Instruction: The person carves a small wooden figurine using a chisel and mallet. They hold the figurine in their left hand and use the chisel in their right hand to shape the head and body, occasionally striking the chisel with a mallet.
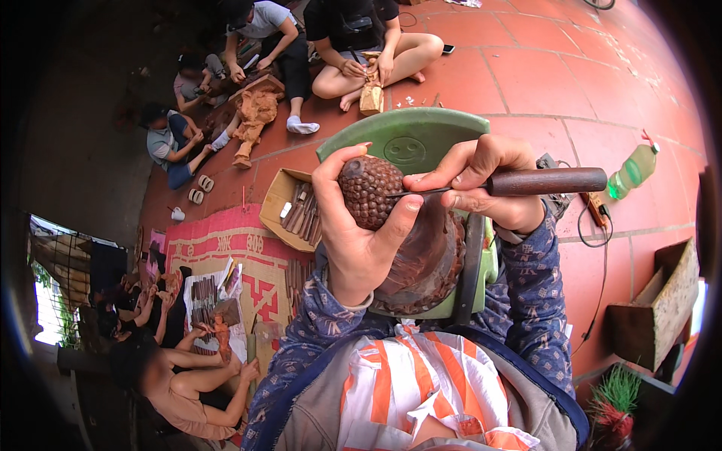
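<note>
A dark brown wooden carving with a knobbly, bead-covered head (pixel 371 188) stands in front of me, its smooth body and scalloped base (pixel 421 286) resting on a green plastic chair (pixel 338 146). My left hand (pixel 353 252) is closed around the knobbly head, thumb on the near side and fingertips at the far side. In my right hand (pixel 492 177) is a thin carving chisel with a dark wooden handle (pixel 553 181). Its handle points right, and the fingers pinch the narrow metal shaft. The chisel's tip touches the beaded surface beside my left thumb.
Left of the chair, a cardboard box (pixel 280 197) holds several chisels. More tools lie on a red-and-beige mat (pixel 218 240). Several people sit around on the tiled floor with carvings. At right are a green bottle (pixel 634 171), a power strip (pixel 594 209) with a cord, and a wooden box (pixel 658 308).
</note>
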### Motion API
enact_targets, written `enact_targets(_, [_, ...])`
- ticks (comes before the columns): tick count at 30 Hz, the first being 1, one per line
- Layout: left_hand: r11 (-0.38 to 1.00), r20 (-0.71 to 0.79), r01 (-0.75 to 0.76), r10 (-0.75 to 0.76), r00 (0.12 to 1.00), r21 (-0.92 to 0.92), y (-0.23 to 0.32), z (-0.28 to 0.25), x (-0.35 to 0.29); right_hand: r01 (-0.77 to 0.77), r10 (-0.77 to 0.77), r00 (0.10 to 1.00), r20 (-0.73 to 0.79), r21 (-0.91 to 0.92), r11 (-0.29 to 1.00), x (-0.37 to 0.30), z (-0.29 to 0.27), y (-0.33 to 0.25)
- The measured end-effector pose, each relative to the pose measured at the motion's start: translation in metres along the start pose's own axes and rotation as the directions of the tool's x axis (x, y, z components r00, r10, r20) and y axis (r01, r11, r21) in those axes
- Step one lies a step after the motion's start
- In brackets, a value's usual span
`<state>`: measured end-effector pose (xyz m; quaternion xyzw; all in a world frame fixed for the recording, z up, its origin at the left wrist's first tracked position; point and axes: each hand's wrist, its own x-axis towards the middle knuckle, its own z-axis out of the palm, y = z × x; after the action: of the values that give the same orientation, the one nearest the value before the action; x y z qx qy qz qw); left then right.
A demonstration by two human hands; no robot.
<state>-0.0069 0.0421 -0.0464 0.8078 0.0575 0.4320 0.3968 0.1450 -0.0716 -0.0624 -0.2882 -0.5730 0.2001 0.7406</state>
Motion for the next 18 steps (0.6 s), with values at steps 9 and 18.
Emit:
enact_targets(9, [1.000, -0.006, 0.018, -0.018, 1.000, 0.016, 0.002, 0.000, 0.000, -0.079, 0.082, 0.995, -0.053, 0.043, 0.996, 0.006, 0.004, -0.005])
enact_targets(18, [1.000, 0.009, 0.021, -0.021, 1.000, 0.003, 0.004, 0.000, 0.001, -0.057, 0.056, 0.997, -0.062, -0.030, 0.998, 0.005, 0.007, -0.013])
